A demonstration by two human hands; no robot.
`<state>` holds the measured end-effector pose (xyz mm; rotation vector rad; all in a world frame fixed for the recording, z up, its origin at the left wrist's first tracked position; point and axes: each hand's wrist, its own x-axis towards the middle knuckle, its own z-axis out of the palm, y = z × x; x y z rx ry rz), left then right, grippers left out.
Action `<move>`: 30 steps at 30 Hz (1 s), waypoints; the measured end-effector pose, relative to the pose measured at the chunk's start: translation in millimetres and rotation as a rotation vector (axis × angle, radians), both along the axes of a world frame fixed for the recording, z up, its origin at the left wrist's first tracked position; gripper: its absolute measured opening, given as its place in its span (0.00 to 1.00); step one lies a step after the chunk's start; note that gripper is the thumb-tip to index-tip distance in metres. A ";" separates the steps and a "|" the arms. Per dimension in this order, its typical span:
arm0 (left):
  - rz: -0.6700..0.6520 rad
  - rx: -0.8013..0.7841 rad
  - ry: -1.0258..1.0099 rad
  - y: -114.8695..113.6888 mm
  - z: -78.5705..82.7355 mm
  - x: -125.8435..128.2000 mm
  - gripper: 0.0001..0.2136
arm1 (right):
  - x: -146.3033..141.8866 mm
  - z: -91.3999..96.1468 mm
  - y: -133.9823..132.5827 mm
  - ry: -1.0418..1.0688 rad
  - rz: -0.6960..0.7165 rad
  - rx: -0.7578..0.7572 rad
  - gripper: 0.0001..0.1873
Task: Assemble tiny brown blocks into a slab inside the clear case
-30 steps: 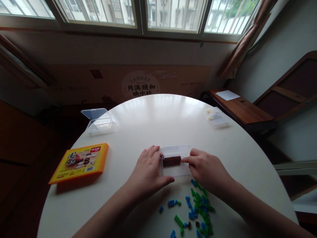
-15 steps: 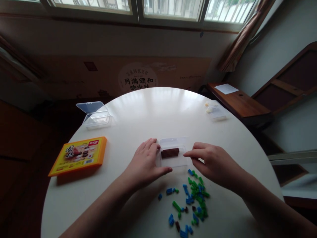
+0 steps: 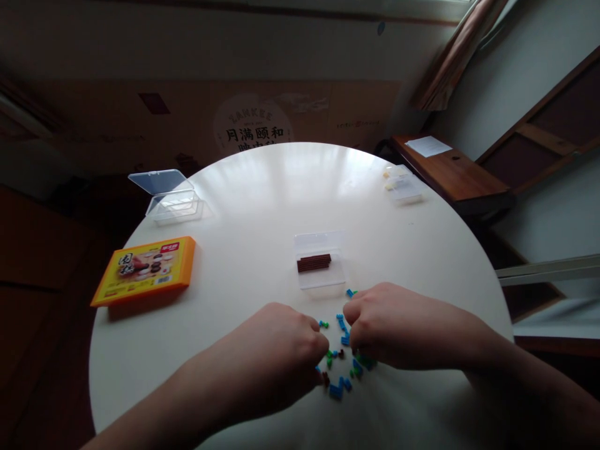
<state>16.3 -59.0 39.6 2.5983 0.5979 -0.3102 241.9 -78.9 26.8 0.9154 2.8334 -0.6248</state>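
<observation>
My left hand (image 3: 291, 350) is closed low at the left edge of a scatter of small blue and green toy bricks (image 3: 335, 391), back upward, fingers curled under. Across the pile, my right hand (image 3: 387, 325) is closed too and covers many of the bricks. Both sets of fingertips are hidden, so what they pinch, if anything, does not show. A few dark brown bricks (image 3: 325, 378) lie among the others. Beyond the hands stands an open clear plastic box (image 3: 323, 279), apart from both; stacked dark brown bricks (image 3: 314, 262) lie in it.
The round white table (image 3: 253, 237) carries an orange-edged yellow game box (image 3: 145, 270) on the left. Behind that is another open clear box (image 3: 173, 203). A clear box (image 3: 405, 187) with small yellow pieces beside it sits at the far right. A wooden desk (image 3: 450, 169) stands beyond.
Both hands have left the clear box with the brown bricks, come nearer me to the loose bricks, and curled their fingers. The view has tilted down.
</observation>
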 end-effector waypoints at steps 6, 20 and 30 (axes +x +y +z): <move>-0.102 -0.042 -0.042 -0.9 -8.9 7.1 0.05 | -2.9 -2.1 -0.8 -0.005 0.080 0.007 0.06; -0.163 0.006 -0.058 2.3 -17.3 15.8 0.07 | 3.7 3.3 3.9 0.035 0.020 -0.047 0.08; -0.188 -0.010 -0.100 -0.2 -20.5 15.0 0.07 | 31.7 15.2 29.1 0.268 -0.384 -0.147 0.08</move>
